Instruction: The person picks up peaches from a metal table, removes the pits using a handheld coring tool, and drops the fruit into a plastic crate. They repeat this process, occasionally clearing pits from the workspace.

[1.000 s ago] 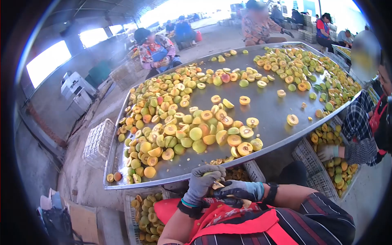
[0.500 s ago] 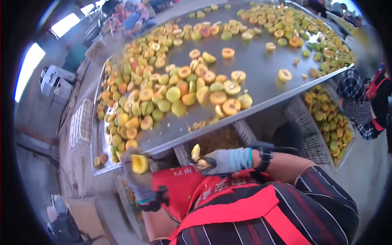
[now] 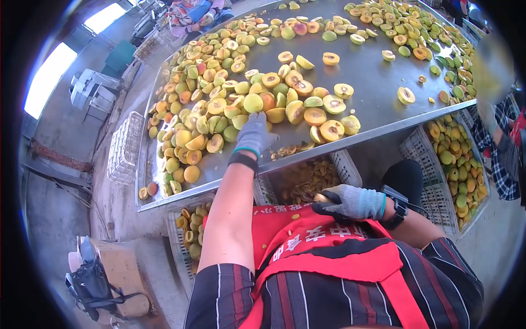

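Observation:
My left hand (image 3: 256, 136), in a grey glove with a teal cuff, reaches over the near edge of the metal table (image 3: 361, 129). Its fingers stretch forward against the heap of halved peaches, just below a round green-yellow peach (image 3: 253, 103). Cut halves with brown hollows, such as this peach half (image 3: 331, 130), lie to its right. My right hand (image 3: 353, 202), gloved with dark finger covers, is closed in front of the red apron (image 3: 323, 233). A small tan end shows at its fingertips; the rest of what it grips is hidden.
Under the table edge stands a crate (image 3: 346, 167) with fruit scraps. Another crate (image 3: 435, 192), full of peaches, is at the right, near a co-worker's checked sleeve (image 3: 507, 178). A third crate (image 3: 178, 236) sits at lower left. Across the table another person's hands (image 3: 207, 19) show.
My left hand has moved from beside the apron, where it held a yellow peach half, forward onto the heap, and that half is gone from it. The yellow piece at my right hand no longer shows.

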Demonstrator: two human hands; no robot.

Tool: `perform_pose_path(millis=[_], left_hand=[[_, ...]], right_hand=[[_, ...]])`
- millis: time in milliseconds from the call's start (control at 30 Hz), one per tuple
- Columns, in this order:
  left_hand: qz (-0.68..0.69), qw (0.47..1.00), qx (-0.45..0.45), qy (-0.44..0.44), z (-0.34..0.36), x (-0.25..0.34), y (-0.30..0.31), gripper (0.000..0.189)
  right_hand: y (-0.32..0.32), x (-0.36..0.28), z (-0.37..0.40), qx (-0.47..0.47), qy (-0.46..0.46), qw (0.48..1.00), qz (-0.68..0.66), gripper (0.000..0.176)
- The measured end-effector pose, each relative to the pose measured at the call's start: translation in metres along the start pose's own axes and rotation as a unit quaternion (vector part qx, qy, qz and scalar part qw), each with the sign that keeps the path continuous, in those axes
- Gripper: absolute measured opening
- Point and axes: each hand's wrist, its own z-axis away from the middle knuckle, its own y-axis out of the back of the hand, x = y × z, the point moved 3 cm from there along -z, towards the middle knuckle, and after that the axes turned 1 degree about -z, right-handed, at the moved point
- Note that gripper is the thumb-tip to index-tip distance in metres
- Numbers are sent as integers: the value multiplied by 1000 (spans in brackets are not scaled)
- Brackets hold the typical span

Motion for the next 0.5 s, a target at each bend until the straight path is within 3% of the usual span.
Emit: perform_pose_path(millis=[133, 267, 333, 367, 400, 433, 467, 500], left_hand=[[-18, 991, -97, 85, 7, 2, 4, 62], [-5, 990, -128, 52, 21, -20, -1, 60], [179, 972, -72, 130, 47, -13, 27, 56], [274, 957, 29, 91, 53, -24, 23, 50], [270, 958, 25, 92, 65, -22, 25, 50], [557, 828, 8, 62, 79, -16, 29, 50], [789, 614, -6, 27, 93, -11, 34, 50], [790, 613, -2, 33, 105, -7, 34, 50]], right_hand=[[2, -1, 12, 29, -34, 995, -86, 34], [4, -9, 13, 10, -80, 987, -136, 31], [5, -11, 10, 11, -37, 987, -155, 32], [5, -11, 8, 10, -35, 986, -160, 32], [5, -12, 5, 18, -7, 984, -176, 32], [7, -15, 2, 24, 20, 981, -189, 32], [9, -19, -2, 28, 46, 978, -199, 32], [11, -30, -3, 33, 61, 978, -195, 29]])
